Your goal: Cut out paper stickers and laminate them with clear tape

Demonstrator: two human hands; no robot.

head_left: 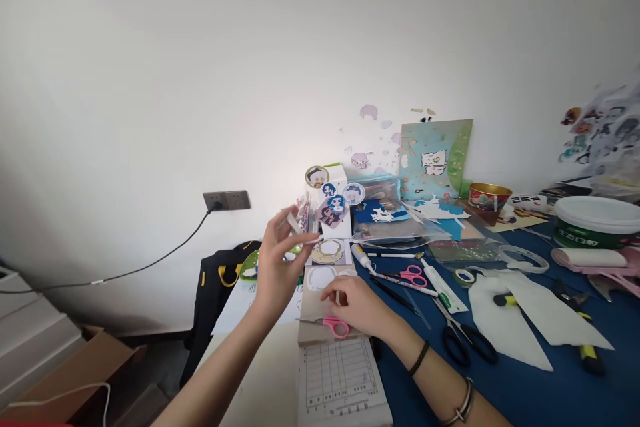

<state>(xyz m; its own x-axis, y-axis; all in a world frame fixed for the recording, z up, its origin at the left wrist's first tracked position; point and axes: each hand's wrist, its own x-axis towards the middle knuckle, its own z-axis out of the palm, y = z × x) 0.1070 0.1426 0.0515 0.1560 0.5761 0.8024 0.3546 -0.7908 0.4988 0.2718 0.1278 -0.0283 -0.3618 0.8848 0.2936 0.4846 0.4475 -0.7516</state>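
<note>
My left hand [280, 260] is raised over the left side of the work spot, with a small white strip [293, 221] pinched in its fingers; I cannot tell what the strip is made of. Lower and to the right, my right hand [357, 303] rests over a brown cardboard box [311, 307] with its fingers curled in. What they hold, if anything, is hidden. Pink-handled scissors [336, 327] lie on the box just below that hand. A white round cutout [321, 277] is beside its fingertips. Behind stands a white box with character stickers [336, 204] on its front.
On the blue table [520, 393] at right lie black-handled scissors [463, 337], a white tube [444, 285], pens, white paper sheets [505, 320] and yellow-black pliers [590, 350]. A lidded tub [595, 221] stands far right. A printed form [345, 380] lies in front.
</note>
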